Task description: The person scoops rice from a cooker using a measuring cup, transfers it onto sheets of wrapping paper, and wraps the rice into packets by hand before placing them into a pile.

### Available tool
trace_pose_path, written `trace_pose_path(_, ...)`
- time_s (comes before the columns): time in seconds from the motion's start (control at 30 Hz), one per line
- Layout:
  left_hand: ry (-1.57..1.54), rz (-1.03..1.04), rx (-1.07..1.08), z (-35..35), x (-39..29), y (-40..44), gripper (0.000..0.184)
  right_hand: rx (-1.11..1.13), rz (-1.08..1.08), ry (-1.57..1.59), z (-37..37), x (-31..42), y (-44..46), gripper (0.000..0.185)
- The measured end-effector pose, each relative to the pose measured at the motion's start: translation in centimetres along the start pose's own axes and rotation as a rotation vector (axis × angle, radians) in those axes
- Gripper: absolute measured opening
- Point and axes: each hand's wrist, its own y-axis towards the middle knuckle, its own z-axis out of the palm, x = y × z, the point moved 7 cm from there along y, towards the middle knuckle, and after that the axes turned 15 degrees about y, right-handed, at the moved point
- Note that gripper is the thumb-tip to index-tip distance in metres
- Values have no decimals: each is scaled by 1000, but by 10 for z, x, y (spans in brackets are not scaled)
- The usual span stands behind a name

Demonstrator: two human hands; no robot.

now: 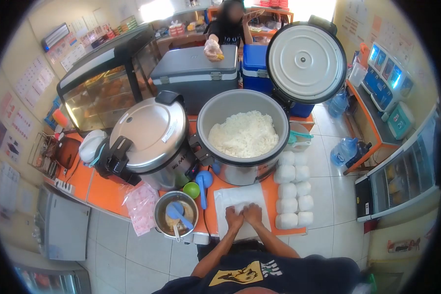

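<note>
My left hand (234, 216) and my right hand (253, 213) are close together on a sheet of white paper (225, 197) at the table's front edge. Their fingers are curled in and closed, pressing at the paper; whatever may lie beneath them is hidden. To the right of the sheet stand two rows of white wrapped bundles (286, 189), set close against each other. Just behind the paper is a large open rice cooker (206, 111) with a mound of white rice (245, 133) in it.
A closed rice cooker (154, 130) stands left. In front are a metal pot (158, 215) with a blue scoop (175, 210), another blue scoop (203, 183), a green cup (191, 189) and a pink-printed plastic bag (141, 203). A gloved person (225, 32) is behind a grey cooler (196, 61).
</note>
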Motion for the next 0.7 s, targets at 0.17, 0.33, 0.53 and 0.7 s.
trace_pose_path(0.17, -60, -95, 44, 3, 9, 10, 59, -100, 3, 224, -21, 17, -6, 43)
trace_pose_path(0.33, -340, -34, 157, -14, -1, 15, 58, 582, -254, 699, -81, 137, -13, 65)
trace_pose_path(0.53, 374, 40, 135, -36, -23, 5, 86, 554, -687, 2259, -295, 281, 10, 109)
trace_pose_path(0.7, -257, 663, -292, -157, -172, -39, 125, 449, -789, 2268, -311, 286, 18, 113)
